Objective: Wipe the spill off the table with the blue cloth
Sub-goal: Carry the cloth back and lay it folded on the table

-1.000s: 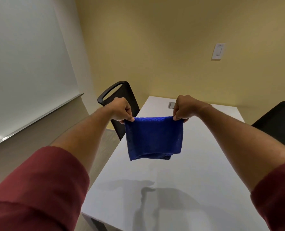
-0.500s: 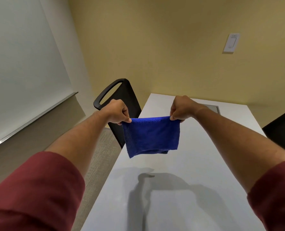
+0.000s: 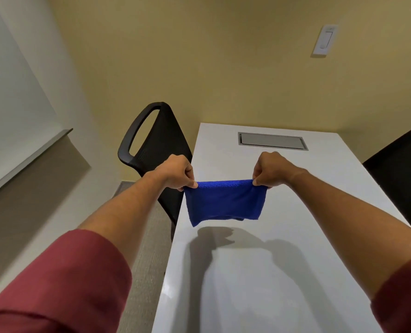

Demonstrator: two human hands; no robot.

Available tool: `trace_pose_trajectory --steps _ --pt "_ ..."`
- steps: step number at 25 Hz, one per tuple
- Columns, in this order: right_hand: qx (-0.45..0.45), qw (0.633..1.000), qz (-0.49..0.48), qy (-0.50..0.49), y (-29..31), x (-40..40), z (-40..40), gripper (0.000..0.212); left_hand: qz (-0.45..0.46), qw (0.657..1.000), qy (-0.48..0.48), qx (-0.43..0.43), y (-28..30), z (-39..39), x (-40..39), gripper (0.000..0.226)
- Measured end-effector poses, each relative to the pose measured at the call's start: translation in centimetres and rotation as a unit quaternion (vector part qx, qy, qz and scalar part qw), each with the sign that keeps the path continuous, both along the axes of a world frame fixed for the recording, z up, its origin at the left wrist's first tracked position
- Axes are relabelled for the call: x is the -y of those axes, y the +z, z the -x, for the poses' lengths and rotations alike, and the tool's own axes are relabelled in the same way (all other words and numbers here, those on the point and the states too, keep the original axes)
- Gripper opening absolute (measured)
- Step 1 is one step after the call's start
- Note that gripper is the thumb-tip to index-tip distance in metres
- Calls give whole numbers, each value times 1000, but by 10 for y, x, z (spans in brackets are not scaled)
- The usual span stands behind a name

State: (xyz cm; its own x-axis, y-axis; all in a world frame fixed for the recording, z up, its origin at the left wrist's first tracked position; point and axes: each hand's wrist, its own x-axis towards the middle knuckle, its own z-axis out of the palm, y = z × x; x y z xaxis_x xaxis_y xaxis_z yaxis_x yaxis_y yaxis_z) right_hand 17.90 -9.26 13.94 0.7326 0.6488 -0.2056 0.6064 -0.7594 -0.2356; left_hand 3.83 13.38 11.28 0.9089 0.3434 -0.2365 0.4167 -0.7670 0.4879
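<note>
A folded blue cloth [image 3: 224, 200] hangs in the air above the white table [image 3: 259, 272], stretched between both hands. My left hand [image 3: 176, 171] pinches its upper left corner and my right hand [image 3: 270, 169] pinches its upper right corner. The cloth's lower edge hangs a little above the tabletop and casts a dark shadow just below it. No spill stands out on the glossy surface; only faint pale sheen shows near the front.
A grey cable hatch [image 3: 273, 141] is set into the table's far end. A black mesh chair [image 3: 156, 150] stands at the table's left side, another black chair [image 3: 406, 176] at the right. A yellow wall with a light switch [image 3: 324, 40] lies beyond; a whiteboard is at left.
The view has swung down and left, bringing the hatch into sight. Both hands with the cloth have sunk lower, closer to the tabletop. The grip on the two corners is unchanged.
</note>
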Motion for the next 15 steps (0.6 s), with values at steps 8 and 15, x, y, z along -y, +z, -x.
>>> trace_pose_trajectory --steps 8,15 --pt "-221 974 40 -37 -10 1 -18 4 116 982 -50 -141 -6 -17 -15 9" --pt "-241 967 59 -63 -101 -10 -55 7 76 983 -39 -163 -87 -52 -17 9"
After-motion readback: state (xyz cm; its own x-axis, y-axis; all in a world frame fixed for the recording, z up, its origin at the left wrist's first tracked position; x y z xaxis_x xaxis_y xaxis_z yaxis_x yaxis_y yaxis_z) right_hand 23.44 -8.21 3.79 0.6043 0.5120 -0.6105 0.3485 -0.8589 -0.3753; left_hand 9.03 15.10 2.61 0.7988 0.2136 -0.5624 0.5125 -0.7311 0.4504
